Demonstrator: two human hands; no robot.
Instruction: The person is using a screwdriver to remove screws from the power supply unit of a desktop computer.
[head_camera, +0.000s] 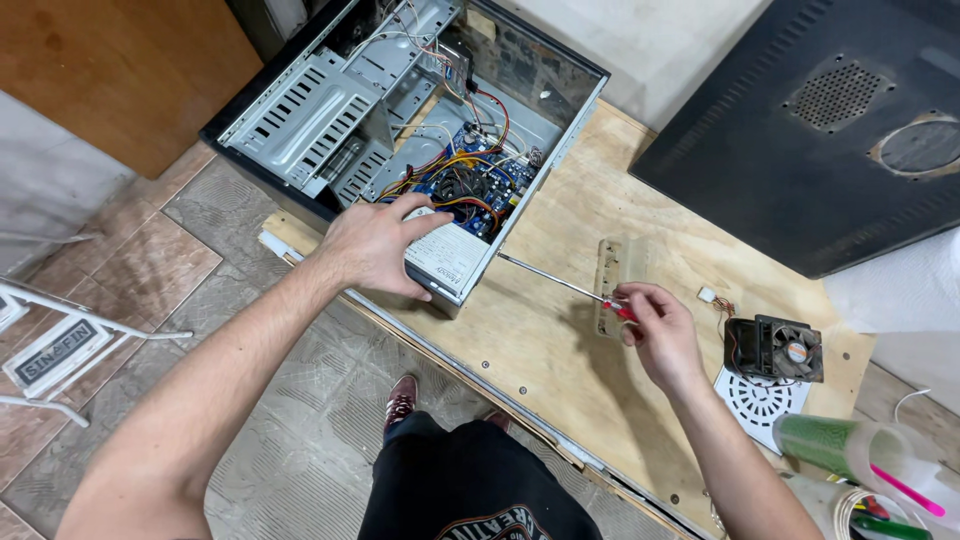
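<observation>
An open desktop computer case (300, 110) lies on a wooden tabletop (560, 340), showing a blue motherboard (470, 185) with coloured wires. My left hand (375, 245) grips the grey power supply (448, 255) at the case's near corner. My right hand (658, 325) holds a long screwdriver (560, 283) by its red handle, the shaft pointing left toward the case, its tip just short of it.
A black side panel (820, 130) leans at the back right. A small black fan (775, 348) sits on a white grille (760, 402). A pale bracket (618, 270) lies beside my right hand. Plastic tubs (860, 450) stand at the right edge. Tiled floor lies below left.
</observation>
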